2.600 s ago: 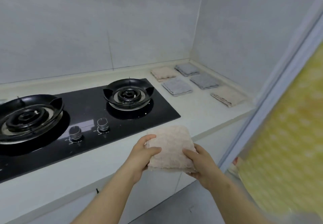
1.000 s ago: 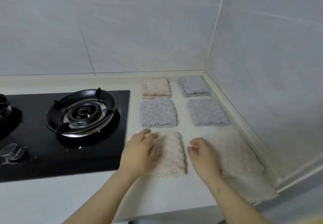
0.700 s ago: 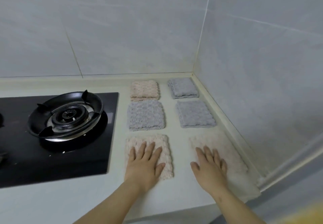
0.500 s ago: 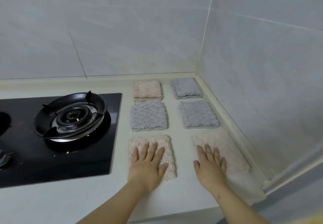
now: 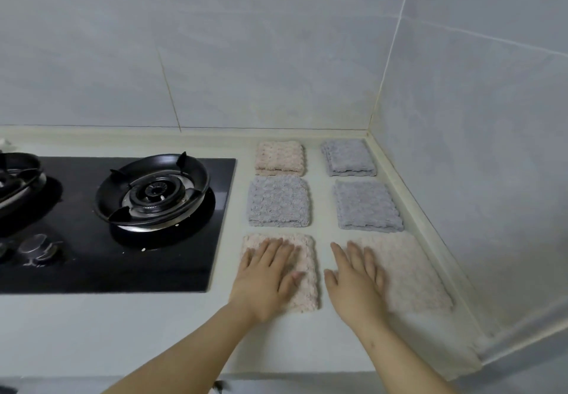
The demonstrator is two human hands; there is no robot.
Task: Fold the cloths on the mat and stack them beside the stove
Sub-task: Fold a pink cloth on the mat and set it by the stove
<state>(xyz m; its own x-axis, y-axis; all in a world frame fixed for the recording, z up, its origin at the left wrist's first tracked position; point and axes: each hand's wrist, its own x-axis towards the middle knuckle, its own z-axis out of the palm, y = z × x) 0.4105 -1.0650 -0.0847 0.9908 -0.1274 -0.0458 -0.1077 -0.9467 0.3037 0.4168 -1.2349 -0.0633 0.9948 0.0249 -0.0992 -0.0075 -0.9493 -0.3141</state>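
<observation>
Several folded cloths lie in two columns on the pale counter (image 5: 123, 332) right of the black stove (image 5: 129, 224). My left hand (image 5: 266, 276) presses flat, fingers straight, on the near-left pink cloth (image 5: 307, 270). My right hand (image 5: 358, 280) lies flat with its fingers on the left edge of the near-right pink cloth (image 5: 412, 273). Behind them sit two grey cloths (image 5: 278, 201) (image 5: 367, 204). At the back lie a pink cloth (image 5: 279, 157) and a grey cloth (image 5: 349, 157).
The right burner (image 5: 153, 192) stands close to the left column of cloths. Stove knobs (image 5: 38, 247) sit at the stove's front left. Tiled walls (image 5: 461, 147) close the corner behind and to the right. The counter's front edge (image 5: 276, 375) runs just below my forearms.
I carried the folded pink cloth from in front of the stove and laid it at the near left. Both hands then spread flat; in the last half second they barely moved.
</observation>
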